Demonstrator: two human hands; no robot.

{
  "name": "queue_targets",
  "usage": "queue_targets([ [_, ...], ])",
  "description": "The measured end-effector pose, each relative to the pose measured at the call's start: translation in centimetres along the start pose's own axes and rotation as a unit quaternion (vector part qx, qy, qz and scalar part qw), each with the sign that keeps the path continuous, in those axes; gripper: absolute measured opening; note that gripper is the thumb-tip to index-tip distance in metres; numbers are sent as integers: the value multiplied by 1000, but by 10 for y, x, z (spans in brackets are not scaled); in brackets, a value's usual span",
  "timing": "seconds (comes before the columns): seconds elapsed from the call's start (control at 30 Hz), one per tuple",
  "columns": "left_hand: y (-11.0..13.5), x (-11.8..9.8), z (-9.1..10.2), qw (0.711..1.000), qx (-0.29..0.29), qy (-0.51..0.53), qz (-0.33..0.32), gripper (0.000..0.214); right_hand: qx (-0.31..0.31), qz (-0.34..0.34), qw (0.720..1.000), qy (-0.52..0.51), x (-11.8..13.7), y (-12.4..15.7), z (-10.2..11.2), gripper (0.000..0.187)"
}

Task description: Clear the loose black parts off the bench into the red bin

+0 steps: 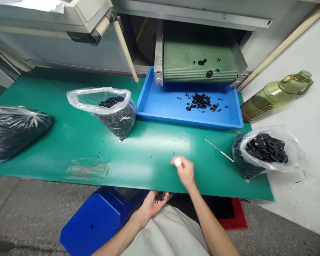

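The left hand is held cupped, palm up, just under the near edge of the green tabletop, with a little pile of black scraps caught in it. The right hand is held over the tabletop just above, fingertips pinched on a small white piece. A thin metal pick is laid between it and the open bag of black discs at right.
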State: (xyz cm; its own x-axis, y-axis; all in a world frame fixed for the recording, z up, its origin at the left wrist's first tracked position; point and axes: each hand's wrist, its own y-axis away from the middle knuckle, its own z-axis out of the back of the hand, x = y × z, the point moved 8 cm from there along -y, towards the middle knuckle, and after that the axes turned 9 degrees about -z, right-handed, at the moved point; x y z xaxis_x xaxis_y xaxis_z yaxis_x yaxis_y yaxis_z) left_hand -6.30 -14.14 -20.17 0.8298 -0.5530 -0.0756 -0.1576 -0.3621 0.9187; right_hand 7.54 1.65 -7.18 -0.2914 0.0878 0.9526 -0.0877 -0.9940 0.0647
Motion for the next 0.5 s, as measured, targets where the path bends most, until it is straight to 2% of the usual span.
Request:
queue_targets([
  [0.07,4,1,-7,1000,-7,-2,10,19,-106,-24,994,3,-16,-47,36,27],
  [0.13,8,0,-11,1000,-14,-7,16,19,-157,-37,987,4,-29,-89,52,35],
  [0.2,10,-1,-11,1000,-19,-8,19,20,-157,-34,987,9,-34,-119,45,35],
  [0.27,10,-2,-11,1000,-21,-7,20,20,-115,-17,993,17,-27,-133,21,32],
  [0.37,7,-2,-7,1000,-22,-8,19,22,6,25,999,32,-6,-121,-31,23],
  [0.43,4,-2,-4,1000,-21,-10,20,24,101,56,993,40,9,-87,-63,20],
  [0.5,1,-1,-1,1000,-20,-11,19,25,187,83,978,45,19,-37,-87,19],
])
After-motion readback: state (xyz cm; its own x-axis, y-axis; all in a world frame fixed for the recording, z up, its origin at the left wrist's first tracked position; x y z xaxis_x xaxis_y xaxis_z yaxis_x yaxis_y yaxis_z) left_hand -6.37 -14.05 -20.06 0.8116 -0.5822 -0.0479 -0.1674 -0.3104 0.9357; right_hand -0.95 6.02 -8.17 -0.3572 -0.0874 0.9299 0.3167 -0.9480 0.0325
